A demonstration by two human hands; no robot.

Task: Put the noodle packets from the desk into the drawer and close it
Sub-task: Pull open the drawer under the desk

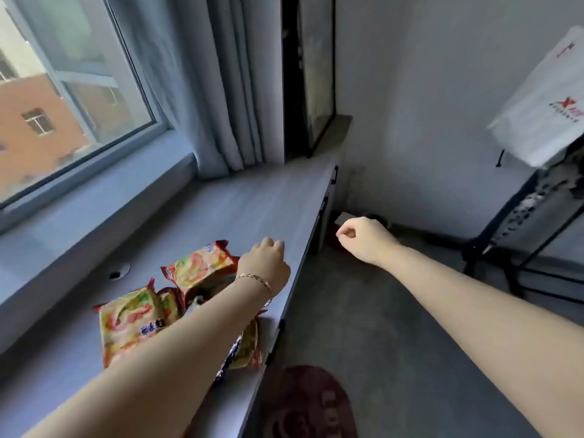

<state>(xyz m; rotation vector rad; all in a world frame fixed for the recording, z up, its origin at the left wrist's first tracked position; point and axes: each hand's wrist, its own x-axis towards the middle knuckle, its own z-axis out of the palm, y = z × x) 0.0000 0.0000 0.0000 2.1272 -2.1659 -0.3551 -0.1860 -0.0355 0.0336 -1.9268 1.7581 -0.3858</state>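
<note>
Several orange and yellow noodle packets lie on the grey desk near its front edge: one at the far side, one at the left, one partly under my forearm. My left hand hovers over the far packet, fingers curled down, back of the hand up; whether it grips the packet is hidden. My right hand hangs in the air beyond the desk's front edge, fingers closed and holding nothing. Dark drawer handles show along the desk front; the drawers look closed.
A window and sill run along the left, with grey curtains at the back. A round cable hole sits in the desk. A dark red mat lies on the floor below. A black rack with a white bag stands at the right.
</note>
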